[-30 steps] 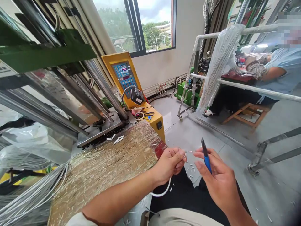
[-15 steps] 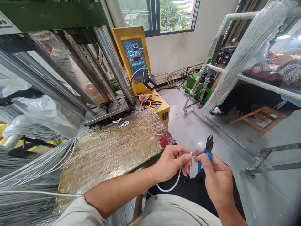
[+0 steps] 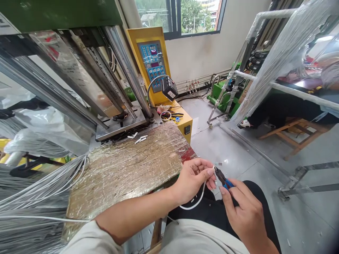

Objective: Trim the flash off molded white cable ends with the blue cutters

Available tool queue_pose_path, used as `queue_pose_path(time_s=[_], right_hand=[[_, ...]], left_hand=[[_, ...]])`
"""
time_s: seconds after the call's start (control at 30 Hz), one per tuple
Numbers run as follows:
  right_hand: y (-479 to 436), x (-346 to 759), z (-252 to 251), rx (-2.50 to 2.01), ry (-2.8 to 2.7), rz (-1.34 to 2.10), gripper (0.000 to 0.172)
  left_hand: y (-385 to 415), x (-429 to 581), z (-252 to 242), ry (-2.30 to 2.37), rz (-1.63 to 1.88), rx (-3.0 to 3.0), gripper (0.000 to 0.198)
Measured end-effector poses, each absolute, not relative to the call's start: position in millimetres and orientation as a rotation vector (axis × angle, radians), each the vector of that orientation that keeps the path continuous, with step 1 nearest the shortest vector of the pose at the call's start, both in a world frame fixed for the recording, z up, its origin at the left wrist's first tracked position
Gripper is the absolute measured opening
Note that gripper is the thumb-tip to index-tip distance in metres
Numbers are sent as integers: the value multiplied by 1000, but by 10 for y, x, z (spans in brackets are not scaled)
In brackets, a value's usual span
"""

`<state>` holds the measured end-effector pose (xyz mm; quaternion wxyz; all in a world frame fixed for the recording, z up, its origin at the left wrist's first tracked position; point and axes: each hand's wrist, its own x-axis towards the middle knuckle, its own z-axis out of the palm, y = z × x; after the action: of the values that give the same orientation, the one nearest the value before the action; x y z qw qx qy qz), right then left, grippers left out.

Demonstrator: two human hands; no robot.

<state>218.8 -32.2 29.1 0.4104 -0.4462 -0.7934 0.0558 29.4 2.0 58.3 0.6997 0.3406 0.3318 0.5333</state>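
My left hand [image 3: 194, 178] is closed in a pinch on the end of a thin white cable [image 3: 196, 201], which loops down over my lap. My right hand [image 3: 245, 215] is wrapped round small blue-handled cutters [image 3: 222, 178]. Their dark jaws point left and touch the cable tip at my left fingertips. Both hands hover over my dark trousers, just past the bench's red corner.
A tape-wrapped wooden bench [image 3: 127, 165] lies left, with short white pieces [image 3: 139, 138] near a press machine [image 3: 79, 77]. White cable bundles [image 3: 31, 204] hang at far left. A yellow control box [image 3: 156, 67] stands behind. A rack draped with cables [image 3: 280, 60] and a seated person [image 3: 325, 88] are at right.
The view tilted down and left. My right hand turned the cutters from upright to pointing left, bringing the jaws onto the cable tip held by my left hand.
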Motion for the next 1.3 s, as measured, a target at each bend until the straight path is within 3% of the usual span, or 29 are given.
queue_pose_path(time_s=[0.6, 0.87, 1.03, 1.2, 1.3], right_hand=[[-269, 2154, 346, -1070, -2015, 85, 17], [-258, 2272, 309, -1221, -1724, 413, 18], [-281, 2309, 348, -1258, -1621, 640, 30], [-264, 2269, 388, -1293, -1595, 678, 11], [-245, 2241, 369, -1275, -1564, 700, 10]], left_hand=[[73, 238, 557, 744, 1232, 871, 35], [108, 231, 580, 724, 1159, 790, 38], [115, 237, 612, 846, 1110, 861, 41], [109, 262, 612, 888, 1053, 880, 46], [97, 275, 582, 910, 1020, 929, 46]])
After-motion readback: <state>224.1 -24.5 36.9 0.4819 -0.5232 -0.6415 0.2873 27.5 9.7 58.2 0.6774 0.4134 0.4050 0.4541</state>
